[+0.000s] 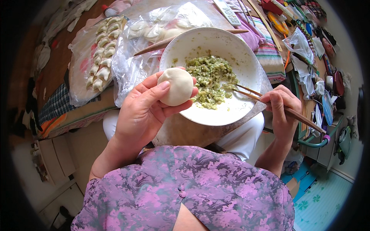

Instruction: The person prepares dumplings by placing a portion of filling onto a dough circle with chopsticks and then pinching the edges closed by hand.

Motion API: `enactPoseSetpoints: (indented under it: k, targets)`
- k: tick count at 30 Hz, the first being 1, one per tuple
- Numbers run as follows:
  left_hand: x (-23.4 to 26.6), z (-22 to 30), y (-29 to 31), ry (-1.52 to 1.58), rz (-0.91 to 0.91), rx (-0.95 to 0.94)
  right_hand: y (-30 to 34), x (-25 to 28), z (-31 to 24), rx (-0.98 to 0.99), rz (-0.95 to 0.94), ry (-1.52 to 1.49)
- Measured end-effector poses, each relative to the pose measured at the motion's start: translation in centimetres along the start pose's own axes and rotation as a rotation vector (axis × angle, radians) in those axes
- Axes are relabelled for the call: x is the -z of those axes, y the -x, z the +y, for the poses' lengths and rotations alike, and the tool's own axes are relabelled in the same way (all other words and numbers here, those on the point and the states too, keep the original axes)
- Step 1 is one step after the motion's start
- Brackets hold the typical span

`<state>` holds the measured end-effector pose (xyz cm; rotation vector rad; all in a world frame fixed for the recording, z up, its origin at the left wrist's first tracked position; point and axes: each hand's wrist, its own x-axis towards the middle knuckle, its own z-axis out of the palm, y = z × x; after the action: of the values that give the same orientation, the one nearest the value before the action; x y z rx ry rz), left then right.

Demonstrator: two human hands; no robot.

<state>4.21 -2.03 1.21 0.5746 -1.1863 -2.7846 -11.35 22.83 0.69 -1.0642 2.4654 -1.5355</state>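
Note:
My left hand (pixel 144 98) holds a round, pale dumpling wrapper (pixel 177 87) between thumb and fingers, over the left rim of a big white bowl (pixel 246 69). Inside the bowl lies a chopped green filling (pixel 210 79), heaped toward the left and middle. My right hand (pixel 284 109) grips a pair of wooden chopsticks (pixel 304 120) at the bowl's right side. Their tips reach into the filling's right edge. The bowl rests on a wooden board (pixel 177 133) above my knees.
Folded dumplings (pixel 103 57) stand in rows on a plastic-covered board at the left. Behind the bowl, clear plastic (pixel 129 73) covers more pale dough pieces (pixel 154 30), and a tapered rolling pin (pixel 154 47) lies there. A white remote control (pixel 228 13) sits at the back; clutter fills the right side.

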Motion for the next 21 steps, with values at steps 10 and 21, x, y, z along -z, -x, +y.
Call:
enactPoseSetpoints:
  k: [10, 21]
  targets:
    - [0.1, -0.9, -0.1, 0.06, -0.026, -0.052, -0.4, -1.9, 2.7, 0.069, -0.006, -0.124]
    - [-0.6, -0.8, -0.1, 0.033, 0.011, 0.021, 0.1, -0.1, 2.1, 0.069, 0.127, -0.129]
